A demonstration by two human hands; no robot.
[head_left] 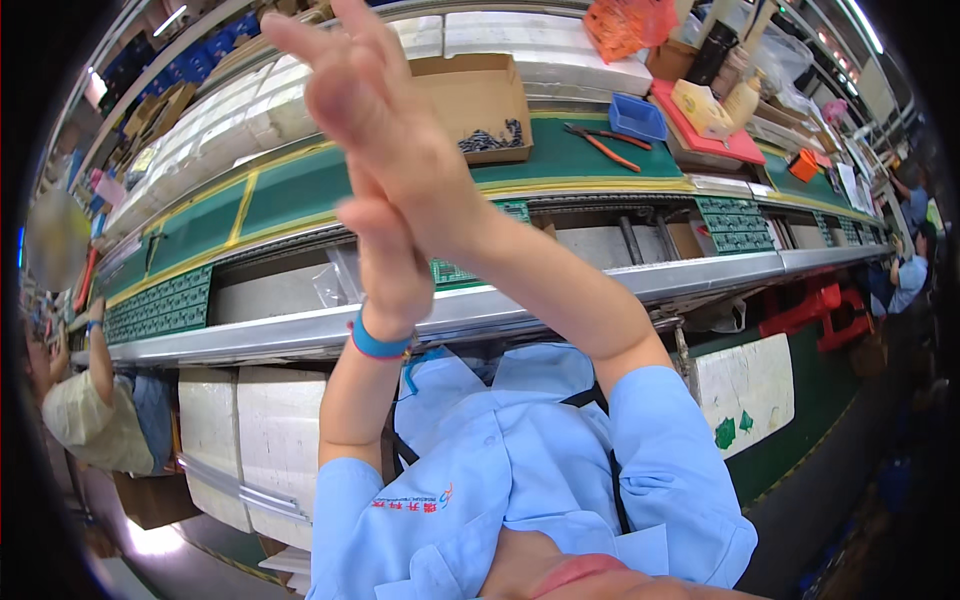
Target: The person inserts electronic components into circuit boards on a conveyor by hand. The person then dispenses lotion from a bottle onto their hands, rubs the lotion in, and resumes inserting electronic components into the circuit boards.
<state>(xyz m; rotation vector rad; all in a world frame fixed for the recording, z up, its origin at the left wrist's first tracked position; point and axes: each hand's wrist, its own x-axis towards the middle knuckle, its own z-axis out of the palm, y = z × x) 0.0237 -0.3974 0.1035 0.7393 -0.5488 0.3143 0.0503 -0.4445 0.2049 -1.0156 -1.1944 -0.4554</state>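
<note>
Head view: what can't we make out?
Head: right hand, blurred; one fingertip cut off by the top edge.
Head: left hand, fingers mostly hidden behind the right hand.
Head: dark parts in the cardboard box, too small to identify.
Head: box's left edge, behind the right hand.

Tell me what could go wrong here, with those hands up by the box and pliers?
The hands, left and right, are raised in front of the box: a careless swing might tip it and spill the small parts. The pliers lie loose with handles spread, so they could pinch a finger. The blue cord by the wristband might snag.
</note>
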